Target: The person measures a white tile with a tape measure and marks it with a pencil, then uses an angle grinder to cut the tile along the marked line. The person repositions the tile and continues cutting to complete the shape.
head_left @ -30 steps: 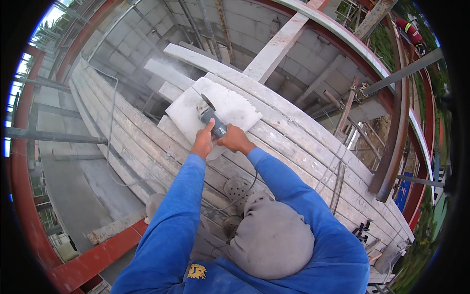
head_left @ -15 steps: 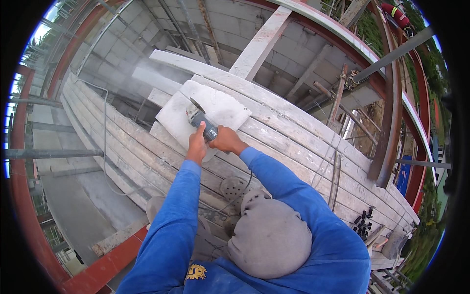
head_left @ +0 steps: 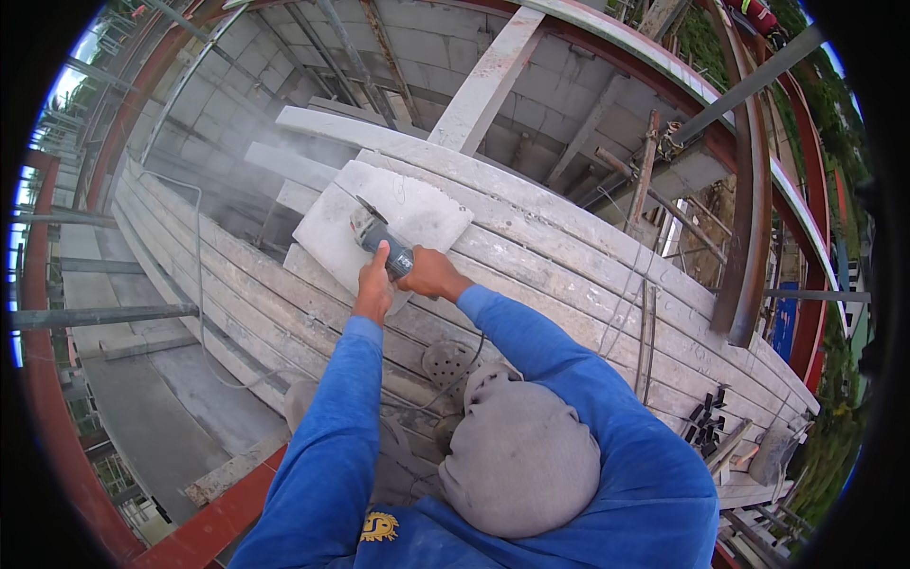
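Both of my hands grip a blue-grey angle grinder (head_left: 387,248) over a pale, dusty slab (head_left: 427,207). My left hand (head_left: 373,283) is wrapped round the near left side of the tool's body, thumb along the top. Its rear end sits in my closed right hand (head_left: 433,273). The thin cutting disc (head_left: 366,206) stands almost edge-on at the far end, at the slab's surface; whether it touches cannot be made out. Beneath the slab lie long whitish planks (head_left: 531,254). A cord (head_left: 466,372) runs back from the tool toward my feet.
Dust hangs beyond the slab near a loose pale board (head_left: 294,166). Gaps open between the planks and the block wall (head_left: 417,59). A grey cable (head_left: 200,284) loops at left. Steel posts (head_left: 749,218) and black brackets (head_left: 705,417) stand right. Another person (head_left: 755,13) is at far right.
The disc now looks more edge-on, and the grinder has turned slightly in my hands' unchanged grip. Dust has spread farther beyond the slab. The whole view has shifted a little.
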A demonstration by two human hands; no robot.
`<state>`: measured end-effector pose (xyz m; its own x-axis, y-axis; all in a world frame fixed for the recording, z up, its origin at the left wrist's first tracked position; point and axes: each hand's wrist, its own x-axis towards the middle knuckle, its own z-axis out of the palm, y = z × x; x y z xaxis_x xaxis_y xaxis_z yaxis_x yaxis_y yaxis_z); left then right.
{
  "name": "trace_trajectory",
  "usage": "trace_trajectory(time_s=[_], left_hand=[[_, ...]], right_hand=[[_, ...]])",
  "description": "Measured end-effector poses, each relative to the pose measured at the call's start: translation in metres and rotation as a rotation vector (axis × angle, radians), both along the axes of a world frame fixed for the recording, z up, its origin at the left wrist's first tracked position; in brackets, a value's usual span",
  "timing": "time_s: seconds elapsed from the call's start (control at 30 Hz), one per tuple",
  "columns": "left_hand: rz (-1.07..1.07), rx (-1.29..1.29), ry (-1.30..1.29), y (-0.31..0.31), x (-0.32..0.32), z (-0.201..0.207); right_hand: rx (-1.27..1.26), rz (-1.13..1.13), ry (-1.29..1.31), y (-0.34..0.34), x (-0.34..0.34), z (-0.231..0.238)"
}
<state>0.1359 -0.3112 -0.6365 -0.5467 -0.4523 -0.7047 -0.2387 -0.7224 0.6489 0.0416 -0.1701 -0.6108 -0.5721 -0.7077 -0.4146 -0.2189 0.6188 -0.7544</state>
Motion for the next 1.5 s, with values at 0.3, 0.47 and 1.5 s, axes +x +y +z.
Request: trace_trajectory(time_s=[0.3,0.47,1.5], left_hand=[[-0.492,-0.313,0.479,0.050,0.094,0.269],[-1.317,-0.027,1.536,0.107,0.090,0.380],[-0.549,-0.297,-0.131,-0.004,0.075,0.118]], right_hand=[[-0.163,-0.172,-0.024,0.046,0.020,0.020],[-0.152,-0.232,0.023,0.057,-0.009,0.040],[0.054,-0.144,0.024,0.068,0.021,0.026]])
